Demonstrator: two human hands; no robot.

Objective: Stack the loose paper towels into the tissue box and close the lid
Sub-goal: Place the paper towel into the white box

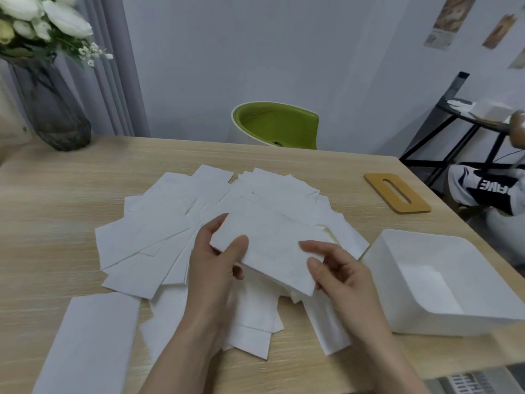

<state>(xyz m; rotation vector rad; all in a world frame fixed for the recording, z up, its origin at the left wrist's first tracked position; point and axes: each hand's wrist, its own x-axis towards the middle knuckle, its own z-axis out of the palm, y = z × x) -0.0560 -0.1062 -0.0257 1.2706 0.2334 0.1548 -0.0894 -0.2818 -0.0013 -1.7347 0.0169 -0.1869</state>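
While your left hand (pixel 216 260) pinches a paper towel (pixel 270 251) by its edge, your right hand (pixel 341 268) pinches the opposite corner. Your fingers underneath are hidden, and the tissue box (pixel 420 240) is cut off at the frame edge.

matt paper towels (pixel 159 223); smooth white plastic box (pixel 420 245); wood-grain table (pixel 85 177); wooden lid (pixel 397 192).

domestic room: light wood-grain table (pixel 85 194), grey glass vase of white tulips (pixel 54 109), green-cushioned white chair (pixel 277 127), paper pictures taped to wall (pixel 451 19).
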